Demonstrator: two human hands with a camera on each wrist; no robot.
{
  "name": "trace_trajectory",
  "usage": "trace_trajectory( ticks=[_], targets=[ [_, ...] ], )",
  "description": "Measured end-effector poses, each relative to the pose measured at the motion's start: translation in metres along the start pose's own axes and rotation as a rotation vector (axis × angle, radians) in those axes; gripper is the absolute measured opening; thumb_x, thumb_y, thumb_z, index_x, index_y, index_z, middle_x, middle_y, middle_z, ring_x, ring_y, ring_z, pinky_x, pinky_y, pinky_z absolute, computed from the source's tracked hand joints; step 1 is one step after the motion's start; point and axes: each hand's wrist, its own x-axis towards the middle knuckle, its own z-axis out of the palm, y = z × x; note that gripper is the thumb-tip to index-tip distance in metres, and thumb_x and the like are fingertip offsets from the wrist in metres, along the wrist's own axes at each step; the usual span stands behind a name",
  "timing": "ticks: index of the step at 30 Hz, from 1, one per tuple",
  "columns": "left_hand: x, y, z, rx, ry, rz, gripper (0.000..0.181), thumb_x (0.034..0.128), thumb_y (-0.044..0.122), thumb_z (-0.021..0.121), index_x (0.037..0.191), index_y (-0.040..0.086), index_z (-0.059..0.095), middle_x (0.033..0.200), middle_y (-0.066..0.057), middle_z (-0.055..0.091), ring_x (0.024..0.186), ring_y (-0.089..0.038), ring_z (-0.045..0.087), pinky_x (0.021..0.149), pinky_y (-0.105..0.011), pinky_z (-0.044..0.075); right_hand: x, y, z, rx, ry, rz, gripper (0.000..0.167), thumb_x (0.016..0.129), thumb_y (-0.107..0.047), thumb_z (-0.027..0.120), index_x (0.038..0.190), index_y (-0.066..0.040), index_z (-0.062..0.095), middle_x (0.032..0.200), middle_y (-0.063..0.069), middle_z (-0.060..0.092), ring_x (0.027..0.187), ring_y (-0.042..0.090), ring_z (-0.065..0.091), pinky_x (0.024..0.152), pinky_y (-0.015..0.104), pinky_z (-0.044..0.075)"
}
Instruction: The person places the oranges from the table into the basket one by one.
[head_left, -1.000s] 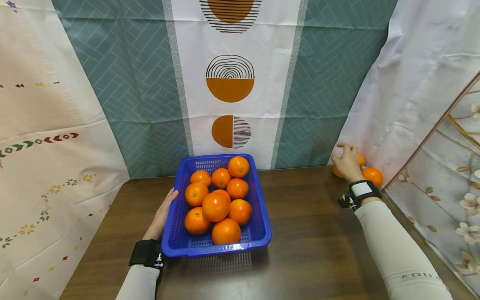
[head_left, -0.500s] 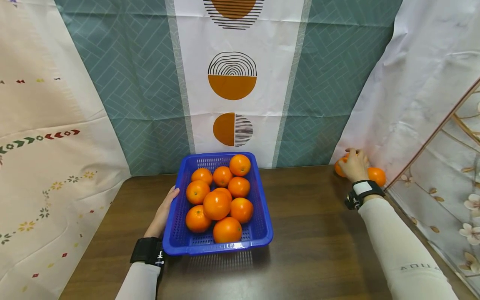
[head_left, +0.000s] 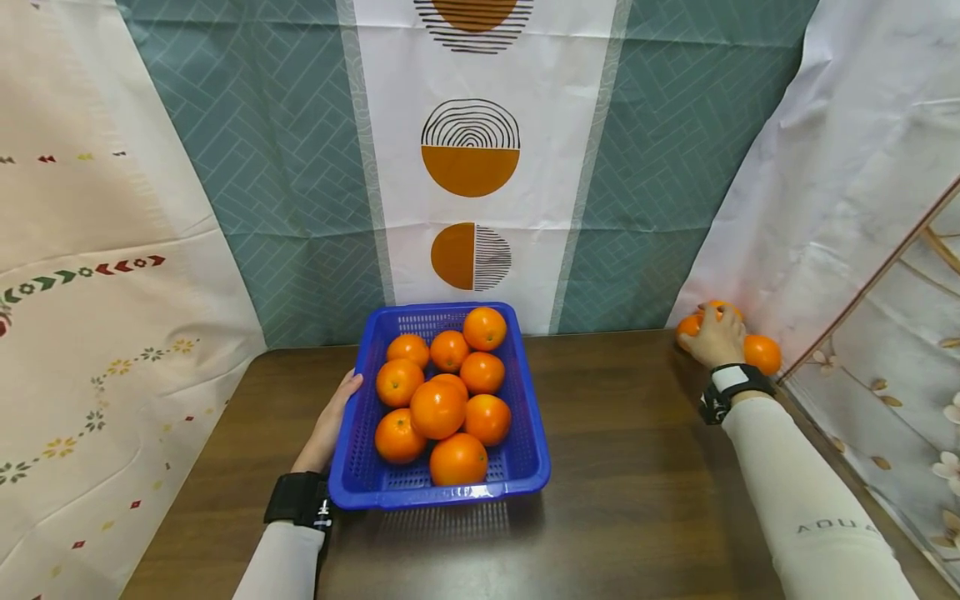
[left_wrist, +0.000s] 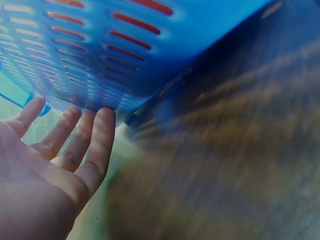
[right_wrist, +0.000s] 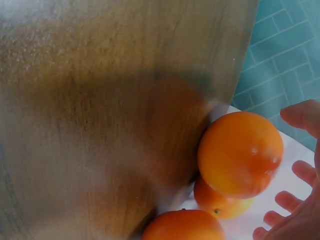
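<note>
A blue perforated plastic basket (head_left: pixel 442 500) holding several oranges (head_left: pixel 438 410) stands on the table. My left hand (head_left: pixel 330 421) lies along its left outer side. In the left wrist view, the fingertips (left_wrist: pixel 104 117) touch the slotted wall, with the fingers nearly straight. At the table's back right corner, my right hand (head_left: pixel 718 340) hovers over loose oranges, partly hiding them. One orange (head_left: pixel 762 354) lies to its right. The right wrist view has a near orange (right_wrist: pixel 240 155) and two others beyond and below it. Spread, slightly bent fingers (right_wrist: pixel 303 172) stand apart from them.
The brown wooden table (head_left: pixel 615 433) reaches to a teal and white patterned cloth (head_left: pixel 652 250) hanging at the back. Pale printed cloths hang on the left and right sides. The loose oranges lie close to the right cloth (head_left: pixel 840 250).
My right hand has shifted from the left loose orange toward the middle of the loose oranges, uncovering more of the left one. My left hand stays at the basket. The head view has tilted slightly.
</note>
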Motion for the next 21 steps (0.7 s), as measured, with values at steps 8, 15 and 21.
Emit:
trace_trajectory(
  ticks=[8,15,21],
  targets=[
    [0.001,-0.001,-0.001,-0.009,-0.004,0.007,0.061,0.112,0.055,0.027,0.166,0.031,0.009,0.165,-0.009,0.025,0.136,-0.023,0.046,0.103,-0.04,0.049,0.002,0.007,0.004,-0.006,-0.056,-0.026,0.072,0.09,-0.022,0.068,0.145,0.012,0.034,0.146,0.046,0.024,0.135,0.064,0.021,0.111,0.074,0.016],
    [0.0,-0.001,-0.001,-0.005,-0.008,0.013,0.061,0.1121,0.054,0.027,0.166,0.031,0.01,0.166,-0.008,0.025,0.138,-0.024,0.044,0.104,-0.039,0.049,0.002,0.01,0.008,-0.006,-0.089,-0.033,0.077,0.092,-0.021,0.072,0.15,0.01,0.03,0.148,0.046,0.02,0.137,0.064,0.018,0.112,0.076,0.014],
    [0.001,0.001,0.001,-0.031,-0.008,0.019,0.06,0.1128,0.052,0.028,0.166,0.03,0.011,0.166,-0.008,0.025,0.136,-0.018,0.046,0.102,-0.033,0.049,0.003,0.018,0.012,-0.01,-0.087,-0.057,0.078,0.091,-0.019,0.072,0.15,0.01,0.03,0.147,0.046,0.022,0.136,0.065,0.02,0.112,0.076,0.015]
  ],
)
